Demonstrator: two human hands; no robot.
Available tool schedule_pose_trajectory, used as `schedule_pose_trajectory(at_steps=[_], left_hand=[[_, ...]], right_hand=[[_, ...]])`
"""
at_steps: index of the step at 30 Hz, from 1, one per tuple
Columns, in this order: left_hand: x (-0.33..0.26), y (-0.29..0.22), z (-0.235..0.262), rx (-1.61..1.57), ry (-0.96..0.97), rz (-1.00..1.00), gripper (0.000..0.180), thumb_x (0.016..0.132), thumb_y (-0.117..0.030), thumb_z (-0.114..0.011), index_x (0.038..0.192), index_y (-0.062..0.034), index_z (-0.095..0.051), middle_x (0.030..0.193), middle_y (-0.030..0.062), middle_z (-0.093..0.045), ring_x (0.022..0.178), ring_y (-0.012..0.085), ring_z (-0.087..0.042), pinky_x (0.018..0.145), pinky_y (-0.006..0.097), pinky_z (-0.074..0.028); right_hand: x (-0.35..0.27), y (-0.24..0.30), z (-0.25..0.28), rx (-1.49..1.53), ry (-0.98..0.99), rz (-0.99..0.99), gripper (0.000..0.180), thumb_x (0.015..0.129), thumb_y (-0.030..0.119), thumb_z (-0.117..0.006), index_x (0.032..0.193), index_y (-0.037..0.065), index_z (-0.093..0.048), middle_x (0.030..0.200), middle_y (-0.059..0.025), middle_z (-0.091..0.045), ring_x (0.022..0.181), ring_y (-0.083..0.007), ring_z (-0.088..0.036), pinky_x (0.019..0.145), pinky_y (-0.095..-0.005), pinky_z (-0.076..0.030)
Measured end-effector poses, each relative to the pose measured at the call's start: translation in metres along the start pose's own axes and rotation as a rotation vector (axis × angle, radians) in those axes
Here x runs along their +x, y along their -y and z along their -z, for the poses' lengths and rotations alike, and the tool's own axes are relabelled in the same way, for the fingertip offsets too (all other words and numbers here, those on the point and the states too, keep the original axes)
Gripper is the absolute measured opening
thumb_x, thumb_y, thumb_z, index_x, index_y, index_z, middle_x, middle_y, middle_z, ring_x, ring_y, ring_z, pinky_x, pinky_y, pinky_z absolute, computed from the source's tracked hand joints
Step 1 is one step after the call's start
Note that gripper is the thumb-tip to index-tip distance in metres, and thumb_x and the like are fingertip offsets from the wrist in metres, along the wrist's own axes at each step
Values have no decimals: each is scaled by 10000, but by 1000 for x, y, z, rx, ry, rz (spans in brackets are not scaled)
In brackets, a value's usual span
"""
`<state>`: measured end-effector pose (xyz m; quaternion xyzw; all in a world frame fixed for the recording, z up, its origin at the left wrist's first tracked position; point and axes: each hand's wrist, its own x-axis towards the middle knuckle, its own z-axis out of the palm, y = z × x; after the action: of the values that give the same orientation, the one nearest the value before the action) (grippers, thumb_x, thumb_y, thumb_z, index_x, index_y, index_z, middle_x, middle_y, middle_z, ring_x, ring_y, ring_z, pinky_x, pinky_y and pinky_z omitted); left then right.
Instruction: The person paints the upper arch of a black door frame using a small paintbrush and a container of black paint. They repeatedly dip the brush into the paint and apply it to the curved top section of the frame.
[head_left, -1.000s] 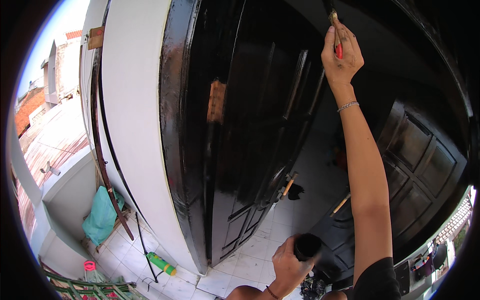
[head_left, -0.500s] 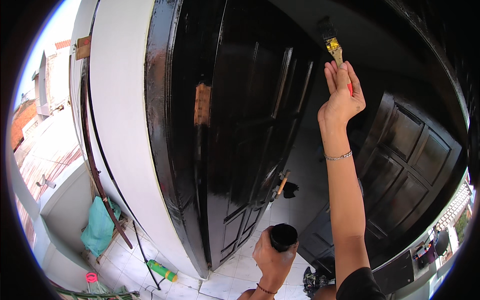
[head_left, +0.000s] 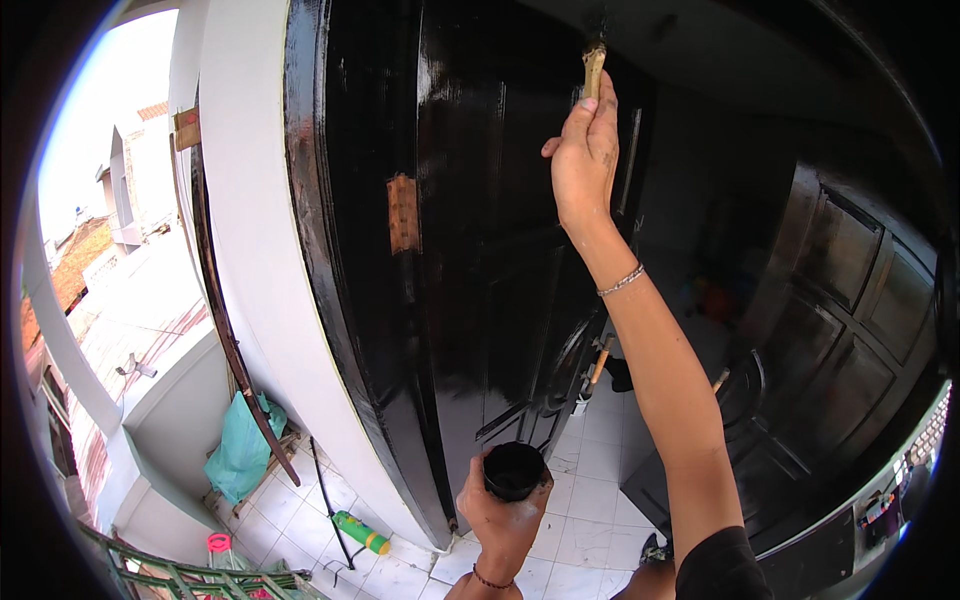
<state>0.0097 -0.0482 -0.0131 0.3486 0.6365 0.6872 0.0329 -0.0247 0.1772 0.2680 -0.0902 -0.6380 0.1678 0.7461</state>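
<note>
A paintbrush [head_left: 594, 72] with a pale wooden handle is gripped in my right hand [head_left: 586, 160], raised high with the arm stretched up. Its dark bristles are hard to make out against the dark surface near the top edge of the glossy black panelled door [head_left: 470, 240]. My left hand [head_left: 500, 522] is wrapped round a black cup [head_left: 514, 472], held low in front of the door; what is inside looks dark. A brown strip [head_left: 404, 215] shows on the black wood along the door's hinge side.
At left stands a white wall [head_left: 255, 220] with a dark wooden pole [head_left: 225, 340] against it. A teal bag [head_left: 240, 450] and a green bottle [head_left: 361, 532] lie on the white floor tiles. Another dark panelled door [head_left: 840, 280] is at right.
My right hand has moved left and up with the paintbrush, to the upper part of the door. My left hand and the cup have shifted slightly left in the picture. The view has turned a little.
</note>
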Motion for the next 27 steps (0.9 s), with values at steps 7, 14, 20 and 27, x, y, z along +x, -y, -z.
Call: schedule_pose_trajectory(at_steps=[7,14,20,27], left_hand=[[16,5,23,18,-181,-19,404,696,-29,-866,1034,-2,-646,849,99,-739,758,162,-706,776,285,-564],[22,7,33,10,-218,20,522,638,-33,-904,1070,5,-613,869,155,-747,791,287,-766,777,326,-576],[16,-2,31,24,-203,-19,418,687,-27,-871,1034,-10,-638,852,96,-732,768,164,-702,780,292,-568],[12,-10,36,54,-196,-27,427,687,-46,-880,1041,-5,-645,846,100,-738,759,181,-721,775,297,-572]], right_hand=[[13,8,-79,-15,-94,152,643,1134,248,-299,1658,-13,-33,1223,-168,-393,1054,-259,-500,1037,-407,-433],[35,5,-136,34,-231,209,644,1120,210,-333,1673,35,-50,1214,-175,-400,1021,-280,-514,1031,-430,-440],[31,12,-131,12,50,104,625,1123,238,-336,1660,-6,-129,1145,-134,-438,966,-232,-520,992,-397,-472],[32,-14,-116,4,-285,304,610,1107,165,-361,1653,-12,-155,1128,-152,-449,961,-275,-535,933,-419,-476]])
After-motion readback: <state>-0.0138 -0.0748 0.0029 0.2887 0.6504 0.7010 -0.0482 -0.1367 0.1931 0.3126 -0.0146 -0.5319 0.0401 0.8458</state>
